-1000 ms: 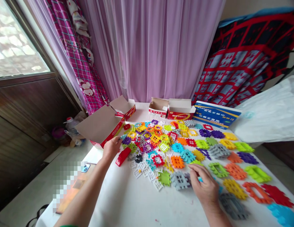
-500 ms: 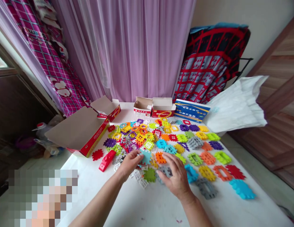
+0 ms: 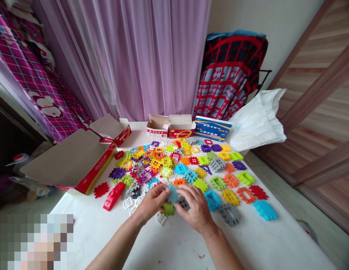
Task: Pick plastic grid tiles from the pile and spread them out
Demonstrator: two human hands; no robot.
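Observation:
A light blue notched building plate is pinched between the thumb and fingers of my left hand, above the front of the pile. My right hand is at the plate's right edge, its fingertips at or very near it. Thumb and fingers of that hand are apart, and a grey plate shows between them, apparently on the table. Below the blue plate lies a green plate, partly covered by my left hand. White lattice window pieces lie beside it.
Mixed plates are heaped mid-table; sorted stacks, including a blue one, spread rightward. A red long piece lies left. Open cardboard boxes, a blue box and a white bag stand around the edges.
My right hand has moved in to the light blue plate, which my left hand still holds. The camera view has turned a little right.

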